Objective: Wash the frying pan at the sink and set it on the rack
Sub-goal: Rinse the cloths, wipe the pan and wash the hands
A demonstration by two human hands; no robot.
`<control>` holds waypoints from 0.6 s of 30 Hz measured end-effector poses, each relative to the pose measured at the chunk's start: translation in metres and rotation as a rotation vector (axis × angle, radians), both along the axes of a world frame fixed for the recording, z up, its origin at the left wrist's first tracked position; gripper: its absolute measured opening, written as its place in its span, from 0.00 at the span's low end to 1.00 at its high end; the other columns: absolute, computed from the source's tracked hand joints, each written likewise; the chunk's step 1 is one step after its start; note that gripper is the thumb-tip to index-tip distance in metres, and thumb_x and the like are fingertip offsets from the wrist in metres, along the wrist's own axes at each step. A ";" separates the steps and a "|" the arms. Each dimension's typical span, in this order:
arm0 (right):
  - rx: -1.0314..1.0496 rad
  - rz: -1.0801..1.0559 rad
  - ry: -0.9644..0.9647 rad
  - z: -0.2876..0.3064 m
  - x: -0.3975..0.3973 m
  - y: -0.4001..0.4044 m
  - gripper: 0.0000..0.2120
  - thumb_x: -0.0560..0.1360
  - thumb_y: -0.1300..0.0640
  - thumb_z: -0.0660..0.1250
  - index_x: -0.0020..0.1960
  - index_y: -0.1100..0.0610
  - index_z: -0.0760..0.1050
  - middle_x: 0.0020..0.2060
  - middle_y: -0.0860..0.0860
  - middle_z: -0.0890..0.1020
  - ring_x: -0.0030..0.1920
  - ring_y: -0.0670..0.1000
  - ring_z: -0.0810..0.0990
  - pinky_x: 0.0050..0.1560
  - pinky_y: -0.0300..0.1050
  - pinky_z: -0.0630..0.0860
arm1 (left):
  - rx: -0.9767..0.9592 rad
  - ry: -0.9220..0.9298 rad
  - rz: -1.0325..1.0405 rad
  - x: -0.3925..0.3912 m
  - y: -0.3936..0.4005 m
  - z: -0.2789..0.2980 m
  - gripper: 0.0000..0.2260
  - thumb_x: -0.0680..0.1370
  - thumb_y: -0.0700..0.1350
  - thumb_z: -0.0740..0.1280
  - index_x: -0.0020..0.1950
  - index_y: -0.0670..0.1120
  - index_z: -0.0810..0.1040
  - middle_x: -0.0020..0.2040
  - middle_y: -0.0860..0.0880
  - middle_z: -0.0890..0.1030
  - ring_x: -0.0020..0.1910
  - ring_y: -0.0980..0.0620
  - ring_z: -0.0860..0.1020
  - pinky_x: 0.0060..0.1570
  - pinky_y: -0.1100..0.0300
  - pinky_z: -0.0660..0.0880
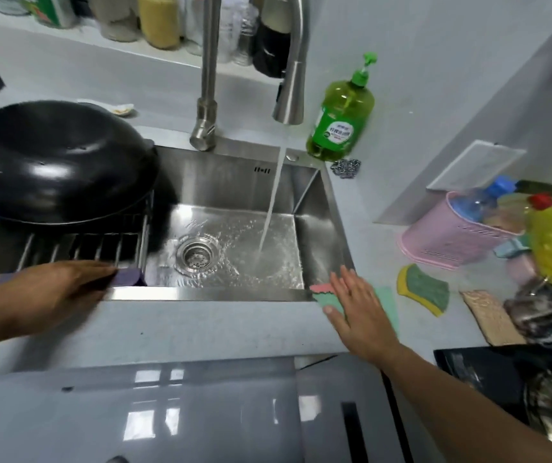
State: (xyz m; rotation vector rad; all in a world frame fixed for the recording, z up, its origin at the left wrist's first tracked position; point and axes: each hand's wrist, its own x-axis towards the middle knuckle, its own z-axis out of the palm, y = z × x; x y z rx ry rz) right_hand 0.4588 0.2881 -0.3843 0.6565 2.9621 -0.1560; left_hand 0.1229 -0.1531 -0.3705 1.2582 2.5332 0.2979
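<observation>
The black frying pan lies upside down on the wire rack that spans the left part of the steel sink. Water runs from the faucet into the basin beside the drain. My left hand rests on the rack's purple front end at the sink's near edge, fingers straight. My right hand lies flat, fingers spread, on a green and pink cloth at the sink's front right corner.
A green dish soap bottle and a steel scourer stand behind the sink's right corner. A yellow-green sponge, a pink basket with bottles and a brown cloth fill the right counter. Jars line the back shelf.
</observation>
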 end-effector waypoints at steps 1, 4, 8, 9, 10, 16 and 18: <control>0.011 -0.018 0.024 -0.003 0.000 0.000 0.36 0.80 0.33 0.39 0.81 0.52 0.54 0.81 0.51 0.53 0.81 0.53 0.51 0.79 0.55 0.50 | -0.043 0.001 -0.001 0.006 0.009 0.015 0.21 0.77 0.58 0.68 0.69 0.58 0.76 0.65 0.57 0.80 0.60 0.51 0.80 0.55 0.57 0.75; 0.004 0.035 0.080 -0.008 -0.010 -0.034 0.35 0.81 0.37 0.38 0.81 0.55 0.56 0.81 0.54 0.55 0.81 0.55 0.53 0.78 0.57 0.50 | -0.187 -0.039 0.006 0.014 0.024 0.049 0.12 0.81 0.51 0.65 0.64 0.56 0.80 0.59 0.55 0.83 0.54 0.50 0.82 0.52 0.58 0.76; -0.092 0.437 0.084 -0.007 -0.054 -0.123 0.30 0.83 0.43 0.49 0.81 0.54 0.54 0.81 0.52 0.52 0.81 0.50 0.45 0.78 0.60 0.52 | -0.237 -0.070 0.006 0.015 0.030 0.062 0.08 0.79 0.46 0.63 0.55 0.49 0.80 0.50 0.52 0.83 0.47 0.50 0.80 0.49 0.55 0.77; -0.125 0.511 0.069 -0.005 -0.069 -0.145 0.30 0.83 0.43 0.49 0.82 0.53 0.51 0.82 0.51 0.49 0.81 0.49 0.42 0.78 0.59 0.49 | -0.209 -0.065 0.020 0.015 0.029 0.066 0.09 0.78 0.44 0.63 0.55 0.48 0.80 0.51 0.51 0.84 0.49 0.48 0.81 0.50 0.54 0.77; -0.145 0.575 0.058 -0.002 -0.083 -0.167 0.30 0.83 0.42 0.49 0.82 0.52 0.49 0.82 0.49 0.46 0.81 0.49 0.40 0.79 0.57 0.45 | -0.180 -0.054 0.028 0.016 0.027 0.068 0.11 0.78 0.42 0.62 0.57 0.48 0.81 0.55 0.50 0.83 0.52 0.46 0.81 0.53 0.53 0.77; -0.164 0.864 0.050 0.006 -0.176 -0.282 0.31 0.83 0.41 0.47 0.82 0.51 0.46 0.81 0.49 0.42 0.80 0.48 0.36 0.78 0.54 0.36 | 0.009 0.039 0.065 -0.020 -0.026 0.088 0.19 0.80 0.39 0.61 0.70 0.52 0.77 0.68 0.54 0.78 0.66 0.52 0.76 0.66 0.58 0.72; -0.152 0.921 0.051 0.003 -0.200 -0.311 0.31 0.83 0.42 0.48 0.82 0.53 0.47 0.82 0.51 0.44 0.81 0.49 0.38 0.78 0.56 0.39 | 0.052 0.071 0.058 -0.033 -0.046 0.093 0.18 0.81 0.39 0.62 0.69 0.51 0.77 0.66 0.53 0.79 0.65 0.52 0.76 0.63 0.60 0.72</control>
